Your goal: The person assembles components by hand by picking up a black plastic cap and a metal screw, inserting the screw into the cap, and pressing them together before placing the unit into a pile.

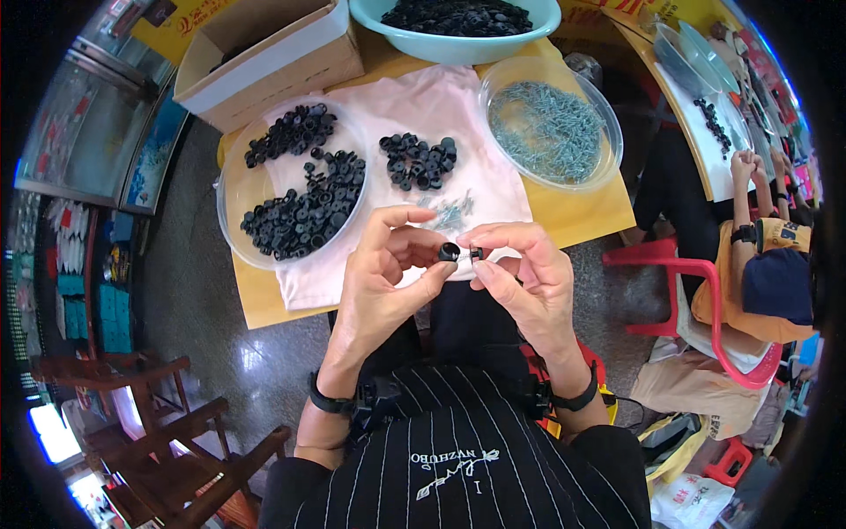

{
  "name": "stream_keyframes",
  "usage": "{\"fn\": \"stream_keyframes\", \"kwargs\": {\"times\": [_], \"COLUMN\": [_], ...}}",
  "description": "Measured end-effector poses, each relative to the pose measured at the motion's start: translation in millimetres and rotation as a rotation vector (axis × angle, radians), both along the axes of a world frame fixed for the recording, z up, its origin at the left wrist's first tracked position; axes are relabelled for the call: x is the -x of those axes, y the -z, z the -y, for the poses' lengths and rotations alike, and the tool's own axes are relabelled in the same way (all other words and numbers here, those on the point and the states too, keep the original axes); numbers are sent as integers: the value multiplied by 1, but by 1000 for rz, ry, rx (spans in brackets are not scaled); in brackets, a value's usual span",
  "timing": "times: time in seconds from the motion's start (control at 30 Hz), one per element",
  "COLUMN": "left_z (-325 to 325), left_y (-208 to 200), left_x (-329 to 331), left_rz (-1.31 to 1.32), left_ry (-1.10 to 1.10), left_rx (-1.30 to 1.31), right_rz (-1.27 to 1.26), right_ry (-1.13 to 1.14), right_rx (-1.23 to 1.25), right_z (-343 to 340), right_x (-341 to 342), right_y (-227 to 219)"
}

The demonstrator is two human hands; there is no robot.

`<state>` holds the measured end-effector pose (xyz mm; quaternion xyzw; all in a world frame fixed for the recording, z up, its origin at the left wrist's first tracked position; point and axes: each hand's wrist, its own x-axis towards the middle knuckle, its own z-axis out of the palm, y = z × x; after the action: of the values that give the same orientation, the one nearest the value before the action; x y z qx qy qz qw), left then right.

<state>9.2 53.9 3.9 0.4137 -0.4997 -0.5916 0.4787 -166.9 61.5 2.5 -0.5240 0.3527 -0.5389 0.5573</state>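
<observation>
My left hand pinches a round, hollow black plastic cap between thumb and fingertips. Facing it, my right hand grips a smaller black plastic piece. A thin pale metal shaft, perhaps a screw, shows between the two parts; whether it touches both I cannot tell. Both hands are over the near edge of a pale pink cloth. Just beyond my fingers lie several loose screws, and farther off a pile of black caps.
On the yellow table stand a clear tray of black parts at left and a round clear tub of screws at right. A cardboard box and a light-blue basin are behind. A person works at right beside a red chair.
</observation>
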Motion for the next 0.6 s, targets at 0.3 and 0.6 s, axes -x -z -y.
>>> {"fn": "stream_keyframes", "kwargs": {"times": [0.3, 0.6], "left_z": [-25, -32], "left_y": [8, 8], "left_x": [-7, -8], "left_rz": [-88, -107], "left_ry": [-106, -147], "left_rx": [65, 66], "right_rz": [214, 380], "right_ry": [-100, -67], "right_rx": [-137, -357], "right_z": [-12, -11], "right_x": [-15, -14], "right_y": [6, 16]}}
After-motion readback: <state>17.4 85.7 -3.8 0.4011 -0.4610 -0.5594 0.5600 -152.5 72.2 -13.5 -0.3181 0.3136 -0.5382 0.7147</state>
